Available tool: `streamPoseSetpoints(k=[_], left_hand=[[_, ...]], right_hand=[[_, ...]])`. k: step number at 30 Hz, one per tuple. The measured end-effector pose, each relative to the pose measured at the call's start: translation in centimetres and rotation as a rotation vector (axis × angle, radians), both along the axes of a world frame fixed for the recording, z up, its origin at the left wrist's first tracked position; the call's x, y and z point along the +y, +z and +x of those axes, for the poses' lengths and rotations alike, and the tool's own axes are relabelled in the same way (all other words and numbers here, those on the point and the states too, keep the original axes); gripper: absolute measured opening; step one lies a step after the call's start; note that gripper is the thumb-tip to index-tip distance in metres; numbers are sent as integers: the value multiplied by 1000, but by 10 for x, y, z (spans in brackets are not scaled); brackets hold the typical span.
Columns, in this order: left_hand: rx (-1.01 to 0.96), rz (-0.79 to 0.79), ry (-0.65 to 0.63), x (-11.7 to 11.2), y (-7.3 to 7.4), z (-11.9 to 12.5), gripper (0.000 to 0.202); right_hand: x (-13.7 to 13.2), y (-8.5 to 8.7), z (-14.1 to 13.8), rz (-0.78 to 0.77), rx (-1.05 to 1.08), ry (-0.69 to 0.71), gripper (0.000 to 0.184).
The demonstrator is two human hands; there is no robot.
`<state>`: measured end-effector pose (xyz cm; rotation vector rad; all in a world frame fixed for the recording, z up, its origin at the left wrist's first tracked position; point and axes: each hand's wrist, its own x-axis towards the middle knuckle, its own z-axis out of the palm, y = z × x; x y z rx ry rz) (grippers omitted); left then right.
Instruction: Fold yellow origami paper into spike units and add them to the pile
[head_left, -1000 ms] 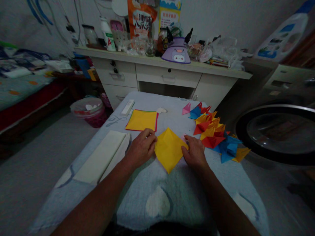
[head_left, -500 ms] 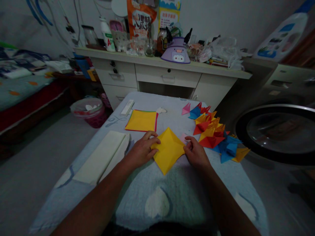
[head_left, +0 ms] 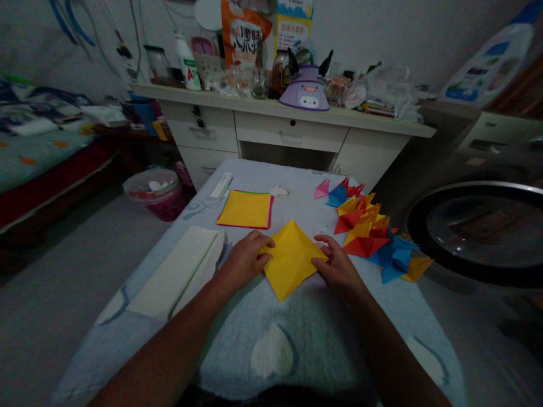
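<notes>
A folded yellow paper [head_left: 291, 259], diamond-shaped, lies on the pale blue cloth-covered table [head_left: 297, 333] between my hands. My left hand [head_left: 244, 261] pinches the paper's left corner with curled fingers. On the other side, my right hand [head_left: 337, 265] grips the right corner, thumb on top. A stack of square coloured sheets [head_left: 246, 208], yellow on top, lies just beyond the left hand. A heap of folded paper pieces [head_left: 371, 229] in red, yellow, blue and pink sits right of my right hand.
A folded white cloth [head_left: 178, 271] lies at the table's left edge, with a small white box [head_left: 221, 185] further back. Behind stands a white desk [head_left: 292, 127] crowded with bottles and bags. A pink bin [head_left: 155, 192] is on the floor left; a round dark drum [head_left: 479, 226] sits right.
Both hands have closed in onto the yellow paper's side corners, and the paper has turned and shifted slightly toward me and left.
</notes>
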<state>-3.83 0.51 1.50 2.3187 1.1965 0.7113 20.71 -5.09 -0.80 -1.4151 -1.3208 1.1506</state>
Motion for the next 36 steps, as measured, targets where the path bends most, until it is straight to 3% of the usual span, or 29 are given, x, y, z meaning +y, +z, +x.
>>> streamPoseSetpoints(k=[5, 10, 15, 19, 26, 31, 36], left_hand=[[-34, -22, 46, 0, 1, -1, 22], [-95, -10, 55, -2, 1, -1, 20], [-110, -6, 76, -3, 3, 1, 18], [-95, 9, 90, -2, 2, 1, 17], [-62, 34, 86, -1, -1, 1, 22], [-39, 33, 71, -2, -1, 1, 33], [-60, 37, 106, -1, -1, -1, 26]], right_hand=[[0, 1, -7, 8, 253, -8, 54], [-1, 4, -12, -40, 313, -38, 68], [-2, 6, -12, 69, 284, -64, 59], [-1, 1, -7, 228, 123, -85, 48], [-1, 1, 2, 417, -469, -32, 23], [1, 1, 1, 484, -617, -89, 24], [0, 2, 0, 564, -654, -67, 17]])
